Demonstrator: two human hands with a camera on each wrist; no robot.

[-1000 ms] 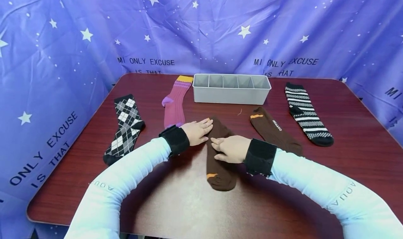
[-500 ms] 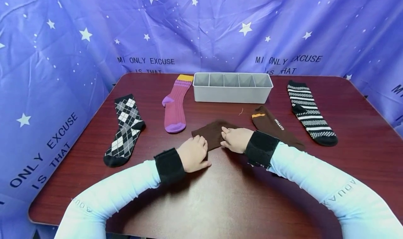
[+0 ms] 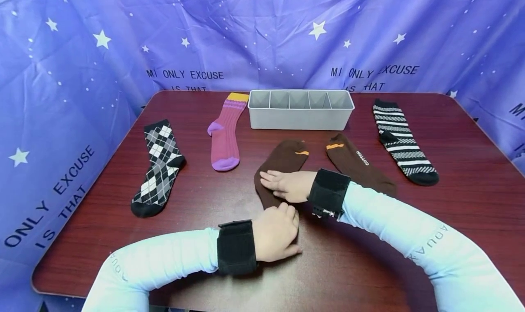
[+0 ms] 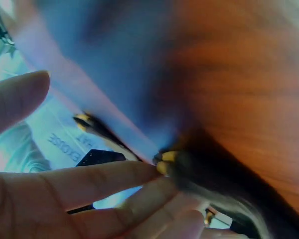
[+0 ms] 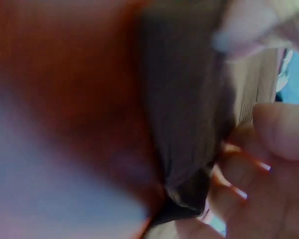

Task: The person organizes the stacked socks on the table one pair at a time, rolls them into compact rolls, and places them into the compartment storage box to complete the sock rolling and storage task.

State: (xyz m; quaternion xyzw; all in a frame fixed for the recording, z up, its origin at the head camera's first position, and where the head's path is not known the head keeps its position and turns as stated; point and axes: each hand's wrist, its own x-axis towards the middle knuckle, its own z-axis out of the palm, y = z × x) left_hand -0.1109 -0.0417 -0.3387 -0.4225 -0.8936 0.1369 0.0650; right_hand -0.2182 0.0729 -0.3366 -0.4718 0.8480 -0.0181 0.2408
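A brown sock [image 3: 283,159] with an orange patch lies at mid-table, its patched end pointing away to the right. My right hand [image 3: 287,185] rests across its middle with fingers nearly straight. Closer to the front edge, my left hand [image 3: 275,232] covers the sock's near end. In the left wrist view the left fingers [image 4: 104,186] reach out fairly straight against brown fabric, thumb held apart. The right wrist view is blurred, with brown sock fabric [image 5: 187,94] beside the fingers. A second brown sock [image 3: 357,163], marked COTTON, lies just right of the right hand.
A grey box [image 3: 301,119] with several compartments stands at the back. Left of it lies a pink and purple sock [image 3: 225,134], with an argyle sock [image 3: 160,166] farther left. A striped black and white sock [image 3: 404,143] lies at the right. A starry curtain [image 3: 262,38] hangs behind the table.
The brown sock has been turned round: its orange-patched end, first toward the front, now points to the back right. My left hand has moved toward the front edge; the right shifted slightly.
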